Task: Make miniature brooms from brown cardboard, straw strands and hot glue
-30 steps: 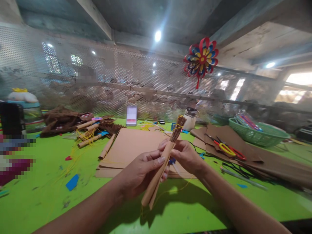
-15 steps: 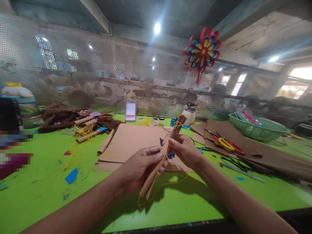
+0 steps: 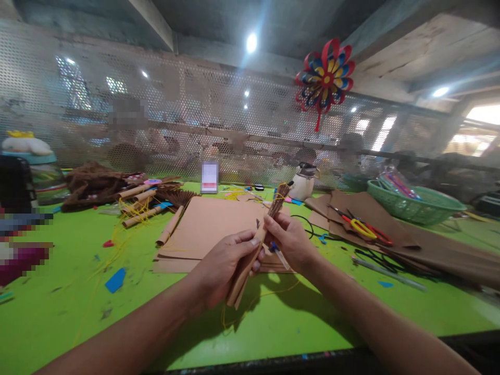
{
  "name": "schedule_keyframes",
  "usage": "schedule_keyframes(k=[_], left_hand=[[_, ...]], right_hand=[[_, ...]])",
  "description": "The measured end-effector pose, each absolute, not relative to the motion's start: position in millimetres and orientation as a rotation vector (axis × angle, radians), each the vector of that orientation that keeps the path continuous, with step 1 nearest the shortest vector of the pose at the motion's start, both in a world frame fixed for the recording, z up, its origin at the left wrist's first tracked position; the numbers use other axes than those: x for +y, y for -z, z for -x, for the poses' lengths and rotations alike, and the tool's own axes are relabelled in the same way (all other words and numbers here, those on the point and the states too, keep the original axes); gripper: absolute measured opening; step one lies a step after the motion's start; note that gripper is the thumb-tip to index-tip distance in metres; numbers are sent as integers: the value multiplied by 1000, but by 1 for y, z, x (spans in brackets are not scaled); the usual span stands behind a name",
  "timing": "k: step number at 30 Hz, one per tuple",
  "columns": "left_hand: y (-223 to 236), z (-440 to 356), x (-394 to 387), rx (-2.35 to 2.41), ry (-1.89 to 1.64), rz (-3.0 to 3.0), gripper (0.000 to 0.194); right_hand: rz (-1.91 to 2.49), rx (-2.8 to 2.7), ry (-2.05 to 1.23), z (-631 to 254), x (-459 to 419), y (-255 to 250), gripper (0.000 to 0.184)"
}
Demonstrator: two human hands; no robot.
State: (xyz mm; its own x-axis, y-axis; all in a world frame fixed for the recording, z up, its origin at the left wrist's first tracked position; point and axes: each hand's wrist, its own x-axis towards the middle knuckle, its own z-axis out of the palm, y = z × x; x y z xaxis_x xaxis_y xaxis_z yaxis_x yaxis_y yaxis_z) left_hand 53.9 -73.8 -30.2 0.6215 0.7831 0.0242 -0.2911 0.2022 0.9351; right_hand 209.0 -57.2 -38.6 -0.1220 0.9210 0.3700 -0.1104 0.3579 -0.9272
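Between both hands I hold a rolled piece of brown paper (image 3: 246, 276), slanting up to the right, with a dark brown pleated bundle (image 3: 278, 202) at its upper end. Yellow string is wound round the bundle's top, and a loose strand hangs below the roll. My left hand (image 3: 236, 260) is closed round the lower paper, thumb on top. Higher up, where roll and bundle meet, my right hand (image 3: 287, 237) pinches with thumb and fingers. A blue-capped pen (image 3: 278, 252) shows beside the right hand. Behind lie flat brown paper sheets (image 3: 214, 224) on the green table.
Paper rolls (image 3: 140, 213) tangled in yellow string lie at left, near a folded brown fan (image 3: 177, 198). Scissors (image 3: 363, 229) rest on dark brown paper (image 3: 363, 205) at right, before a green basket (image 3: 417, 205). A bottle (image 3: 303, 182) and a phone (image 3: 209, 177) stand at the back.
My right hand has shifted slightly left and down along the bundle. The bundle's top and the roll's lower end have moved a little; both hands keep their hold.
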Motion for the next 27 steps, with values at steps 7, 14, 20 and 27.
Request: schedule_keyframes(k=[7, 14, 20, 27], left_hand=[[30, -53, -74, 517, -792, -1189, 9], [28, -55, -75, 615, -817, -1307, 9], [28, -56, -75, 608, -838, -1318, 10], [32, -57, -74, 689, -780, -1352, 7]], right_hand=[[779, -1313, -1249, -213, -57, 34, 29], [823, -1289, -1272, -214, -57, 32, 29], [857, -1306, -1070, -207, -53, 41, 29], [817, -1093, -1465, -214, -51, 36, 31]])
